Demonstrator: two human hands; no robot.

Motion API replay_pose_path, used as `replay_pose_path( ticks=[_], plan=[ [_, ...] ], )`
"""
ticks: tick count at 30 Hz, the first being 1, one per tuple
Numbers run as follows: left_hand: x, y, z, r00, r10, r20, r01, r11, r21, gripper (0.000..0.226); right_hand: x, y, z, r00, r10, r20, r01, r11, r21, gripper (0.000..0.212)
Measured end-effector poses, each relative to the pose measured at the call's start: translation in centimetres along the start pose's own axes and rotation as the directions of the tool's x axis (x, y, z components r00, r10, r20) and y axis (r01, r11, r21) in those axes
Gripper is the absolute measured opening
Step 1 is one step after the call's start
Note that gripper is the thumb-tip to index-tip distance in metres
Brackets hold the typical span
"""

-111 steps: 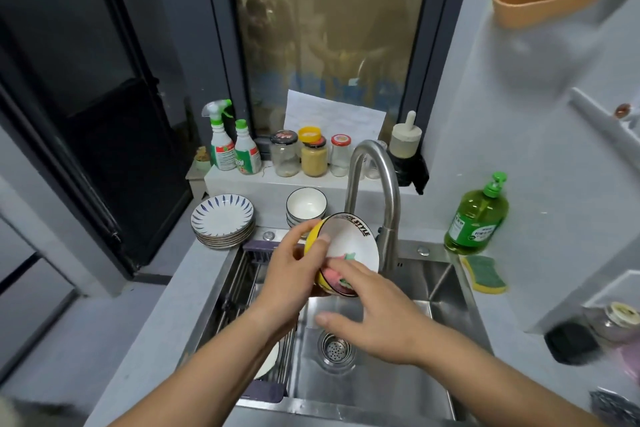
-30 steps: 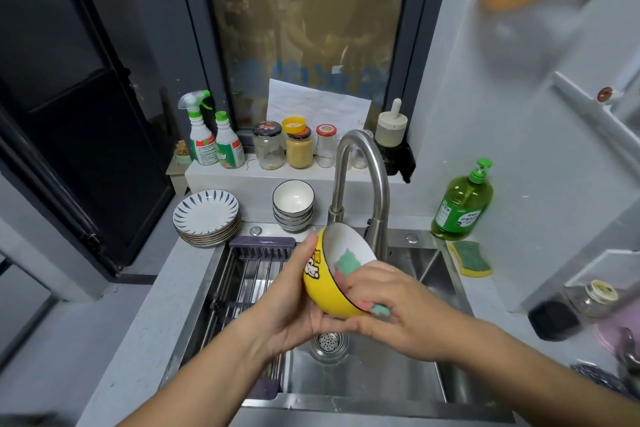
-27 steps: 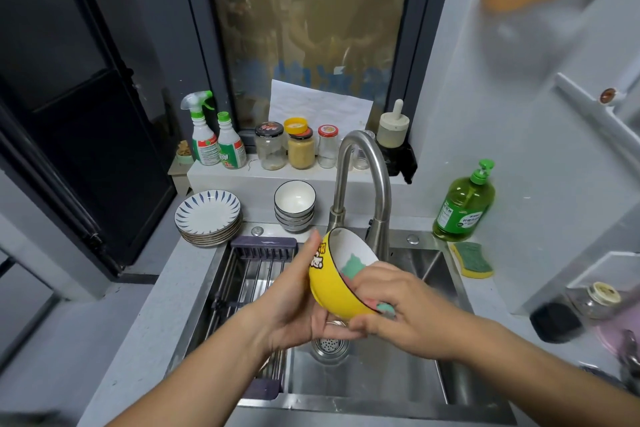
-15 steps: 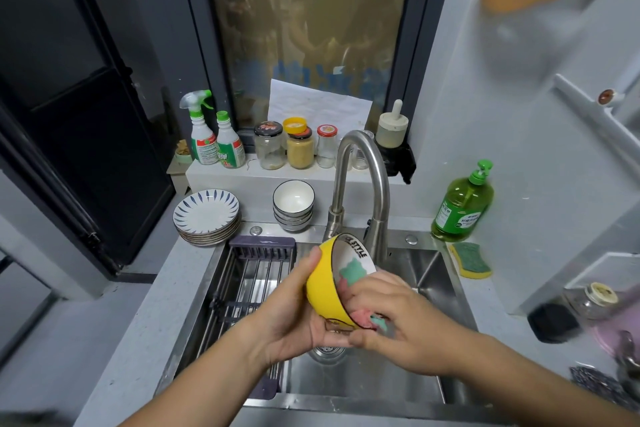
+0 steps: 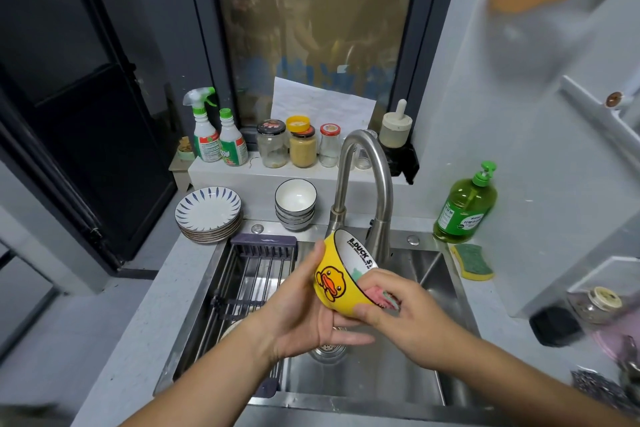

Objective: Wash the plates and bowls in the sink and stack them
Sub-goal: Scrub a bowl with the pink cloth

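Note:
A yellow duck bowl [image 5: 334,282] with a white inside is tilted on its side above the steel sink [image 5: 429,274]. My left hand [image 5: 301,314] holds it from below and the left, thumb on the rim. My right hand [image 5: 405,317] pinches a pink and green sponge [image 5: 379,298] over the bowl's lower right rim. A stack of blue-striped plates [image 5: 207,213] and a stack of white bowls [image 5: 295,203] stand on the counter behind the sink. Part of a plate [image 5: 230,326] shows under the drying rack.
The tap [image 5: 367,191] arches just behind the bowl. A purple roll-up rack [image 5: 256,274] covers the sink's left half. Green soap bottle [image 5: 465,206] and a spare sponge [image 5: 472,262] sit at right. Spray bottles [image 5: 216,133] and jars [image 5: 301,144] line the sill.
The bowl has turned in my left hand so its duck picture now faces me. My right hand with the sponge slid from inside the bowl to its lower rim.

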State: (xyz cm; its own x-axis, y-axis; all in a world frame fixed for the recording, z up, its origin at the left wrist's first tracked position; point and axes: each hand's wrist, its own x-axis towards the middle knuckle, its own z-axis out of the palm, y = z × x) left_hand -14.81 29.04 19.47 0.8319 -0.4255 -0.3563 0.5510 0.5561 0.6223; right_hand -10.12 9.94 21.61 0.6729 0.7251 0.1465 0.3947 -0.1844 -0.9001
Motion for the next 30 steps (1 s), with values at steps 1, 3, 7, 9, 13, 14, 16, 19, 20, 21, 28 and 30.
replay_pose_path(
  ticks=[1,3,7,9,13,14,16,19,20,21,28,30],
  plan=[
    [-0.1,0.2,-0.3,1.0,-0.008,-0.025,0.009,1.0,0.03,0.102,0.1,-0.3,0.0,0.999,0.024,0.027,-0.025,0.999,0.04,0.013],
    [-0.5,0.6,-0.9,0.998,-0.004,-0.062,0.011,0.993,0.114,0.096,0.3,-1.0,-0.6,0.996,0.061,0.071,-0.073,0.983,0.168,0.011],
    [-0.8,1.0,-0.7,0.984,0.166,-0.062,-0.16,0.982,0.104,0.091,0.8,-2.0,-2.1,0.984,0.099,0.15,-0.143,0.935,0.324,0.015],
    [-0.6,1.0,-1.3,0.958,0.285,-0.023,-0.284,0.958,0.03,0.113,1.1,-2.3,-2.2,0.982,0.127,0.141,-0.173,0.903,0.394,0.025],
    [-1.2,1.6,-0.9,0.931,0.33,0.157,-0.353,0.923,0.151,0.111,1.4,-2.7,-2.4,0.959,0.27,0.091,-0.258,0.69,0.676,0.067],
    [-1.4,1.7,-0.7,0.933,0.332,0.136,-0.353,0.919,0.176,0.112,1.4,-2.8,-2.5,0.955,0.285,0.085,-0.257,0.643,0.721,0.07],
    [-1.6,1.8,-0.6,0.936,0.35,0.047,-0.352,0.914,0.205,0.115,1.5,-3.2,-2.4,0.943,0.323,0.076,-0.257,0.567,0.782,0.074],
    [-1.6,1.6,-0.3,0.919,0.389,-0.071,-0.364,0.902,0.234,0.12,1.9,-3.4,-1.7,0.898,0.441,0.008,-0.262,0.519,0.813,0.056],
    [-1.7,1.5,-0.2,0.913,0.399,-0.091,-0.37,0.899,0.233,0.12,2.1,-3.5,-1.5,0.877,0.48,-0.041,-0.252,0.53,0.809,0.045],
    [-1.8,1.5,0.1,0.909,0.401,-0.11,-0.369,0.9,0.233,0.12,2.3,-3.7,-1.2,0.853,0.512,-0.101,-0.23,0.544,0.807,0.037],
    [-2.3,1.3,0.8,0.872,0.44,-0.214,-0.386,0.888,0.251,0.11,2.7,-4.2,0.0,0.725,0.374,-0.579,0.034,0.82,0.572,0.02],
    [-2.3,1.2,0.9,0.841,0.484,-0.242,-0.413,0.863,0.291,0.106,2.0,-4.9,0.8,0.776,0.17,-0.607,0.086,0.925,0.37,0.031]
  ],
)
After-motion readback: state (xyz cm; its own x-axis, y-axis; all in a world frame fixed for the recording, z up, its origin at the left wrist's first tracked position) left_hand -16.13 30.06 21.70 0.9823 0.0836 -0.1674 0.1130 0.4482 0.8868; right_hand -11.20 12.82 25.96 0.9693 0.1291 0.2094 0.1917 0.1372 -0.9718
